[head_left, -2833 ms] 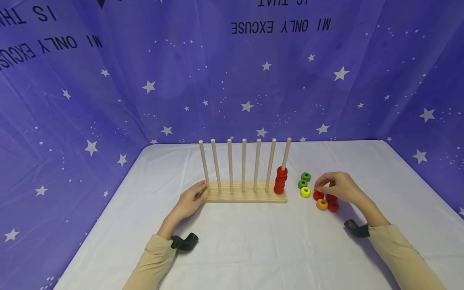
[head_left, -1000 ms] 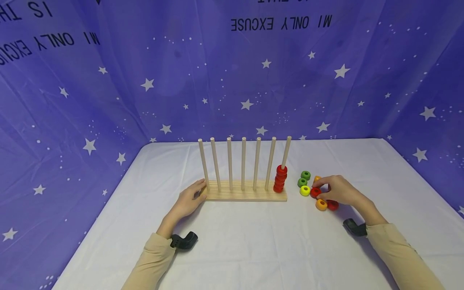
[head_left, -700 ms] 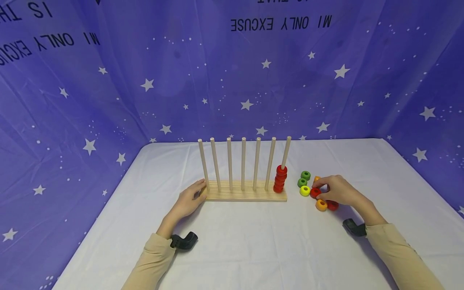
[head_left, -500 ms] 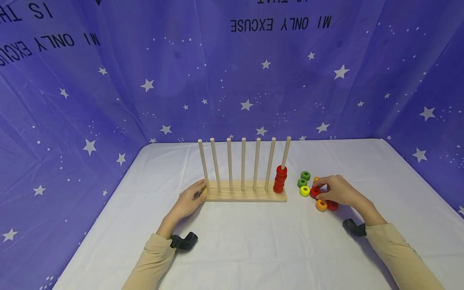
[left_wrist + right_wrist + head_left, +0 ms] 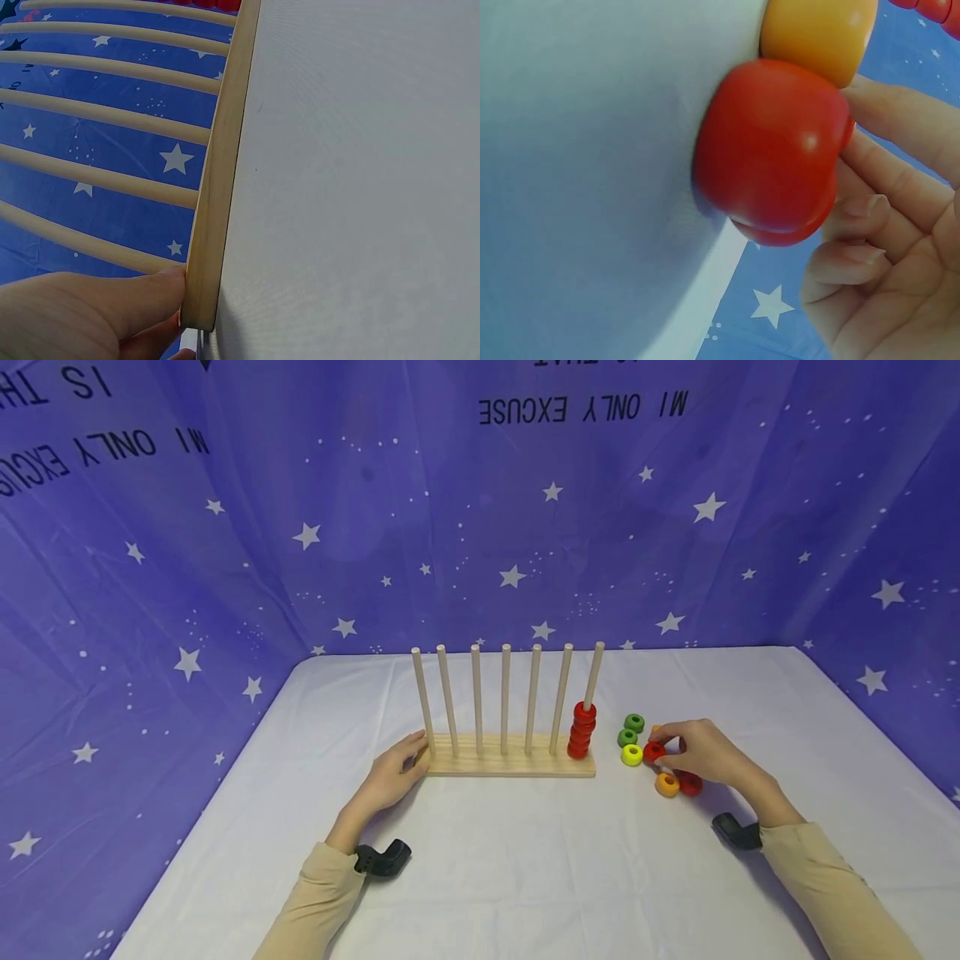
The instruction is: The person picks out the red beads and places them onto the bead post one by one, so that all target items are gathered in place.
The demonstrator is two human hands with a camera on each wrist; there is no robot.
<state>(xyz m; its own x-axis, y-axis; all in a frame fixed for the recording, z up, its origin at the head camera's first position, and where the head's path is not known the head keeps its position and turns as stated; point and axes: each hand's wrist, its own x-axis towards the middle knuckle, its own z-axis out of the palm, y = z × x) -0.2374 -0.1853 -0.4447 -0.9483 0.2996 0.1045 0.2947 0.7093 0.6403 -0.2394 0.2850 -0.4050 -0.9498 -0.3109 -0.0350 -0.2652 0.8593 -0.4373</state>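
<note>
A wooden rack (image 5: 498,766) with a row of upright pegs stands on the table. My left hand (image 5: 393,774) grips the left end of its base; in the left wrist view the thumb (image 5: 142,296) presses on the wood beside the end peg. Several red beads (image 5: 581,731) are stacked on the rightmost peg. To the rack's right, my right hand (image 5: 705,752) pinches a red bead (image 5: 654,753) between thumb and index finger, low among the loose beads. Seen from the right wrist, another red bead (image 5: 772,146) partly hides those fingertips.
Two green beads, one of them the farther green bead (image 5: 634,722), and a yellow bead (image 5: 632,755) lie left of my right hand. An orange bead (image 5: 667,785) and a red bead (image 5: 691,785) lie nearer me. A starry purple curtain (image 5: 450,527) hangs behind.
My right hand has shifted from one bead to a red one, which has moved slightly away from me in the last half second. An orange bead now shows behind the fingers. The left hand stays put.
</note>
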